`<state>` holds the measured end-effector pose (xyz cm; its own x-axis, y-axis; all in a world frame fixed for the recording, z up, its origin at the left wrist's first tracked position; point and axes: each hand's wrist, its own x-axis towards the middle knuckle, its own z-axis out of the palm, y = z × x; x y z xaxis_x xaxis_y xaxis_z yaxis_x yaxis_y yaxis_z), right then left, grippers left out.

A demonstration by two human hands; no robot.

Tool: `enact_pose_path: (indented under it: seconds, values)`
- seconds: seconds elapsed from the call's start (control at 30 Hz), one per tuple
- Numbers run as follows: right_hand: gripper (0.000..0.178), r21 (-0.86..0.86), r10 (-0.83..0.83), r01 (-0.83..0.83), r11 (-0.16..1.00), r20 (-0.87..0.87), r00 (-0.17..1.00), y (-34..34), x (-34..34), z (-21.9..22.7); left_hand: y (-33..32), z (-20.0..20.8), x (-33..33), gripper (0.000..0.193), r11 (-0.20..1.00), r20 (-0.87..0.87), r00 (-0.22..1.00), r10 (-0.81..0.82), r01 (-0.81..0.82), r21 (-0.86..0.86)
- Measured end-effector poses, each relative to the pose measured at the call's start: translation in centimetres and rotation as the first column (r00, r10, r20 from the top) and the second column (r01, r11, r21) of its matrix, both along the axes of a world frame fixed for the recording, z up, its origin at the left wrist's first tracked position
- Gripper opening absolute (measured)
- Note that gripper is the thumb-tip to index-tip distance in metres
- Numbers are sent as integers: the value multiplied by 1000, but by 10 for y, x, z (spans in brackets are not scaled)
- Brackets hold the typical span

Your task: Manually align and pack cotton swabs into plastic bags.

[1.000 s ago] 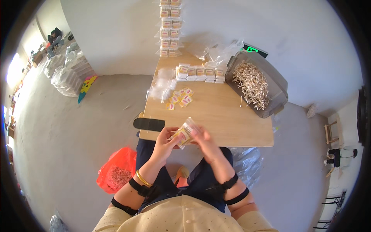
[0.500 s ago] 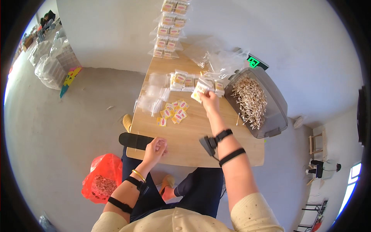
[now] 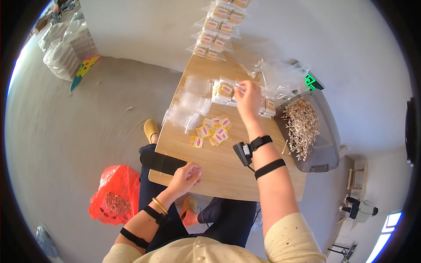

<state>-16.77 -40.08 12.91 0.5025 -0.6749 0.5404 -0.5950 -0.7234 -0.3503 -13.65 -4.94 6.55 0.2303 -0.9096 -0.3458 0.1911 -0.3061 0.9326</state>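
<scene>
My right hand [image 3: 249, 101] reaches over a row of small clear packets of cotton swabs [image 3: 225, 90] with yellow-and-white labels. Its fingers are closed at one packet in the row and partly cover it. My left hand [image 3: 186, 179] rests at the near edge of the table, fingers loosely curled with nothing visible in them. Beside it a black strip [image 3: 162, 163] lies across the table's left edge. Loose yellow-and-white label cards [image 3: 215, 130] are scattered mid-table. Left of the row lie stacks of clear plastic bags [image 3: 186, 105].
A grey plastic bin [image 3: 324, 151] of loose cotton swabs [image 3: 302, 127] stands tilted on the right. Filled packets [image 3: 214, 39] line the far end. Crumpled clear plastic [image 3: 276, 79] and a green-lit sign [image 3: 311, 81] sit behind. A red bag [image 3: 116, 186] stands on the floor, left.
My right hand has carried its packet up to the row, and the packet is now mostly hidden by the fingers. The left hand stays curled near the table edge. The whole view has shifted.
</scene>
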Motion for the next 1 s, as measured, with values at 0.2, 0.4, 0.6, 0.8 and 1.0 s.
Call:
enact_pose_path:
  seconds: [0.2, 0.4, 0.6, 0.8, 1.0]
  values:
    - [15, -31, 354, -387, 921, -346, 869, 48, 71, -19, -2, 1, -3, 17, 1000, 47, 999, -9, 10, -24]
    - [17, -33, 158, -259, 965, -714, 682, 49, 109, -39, 0, 1, -3, 15, 998, 112, 994, -10, 17, -64]
    - [15, -28, 164, -230, 973, -623, 765, 48, 103, -34, 1, -3, -2, 12, 997, 117, 993, 27, -18, -73]
    - [13, -180, 234, -351, 919, -468, 852, 42, 90, -75, -3, -5, -6, 13, 995, 90, 994, 55, -47, -82]
    - [7, -21, 178, -221, 975, -517, 837, 54, 91, -55, -3, -5, -6, 14, 997, 125, 992, 27, -17, -79]
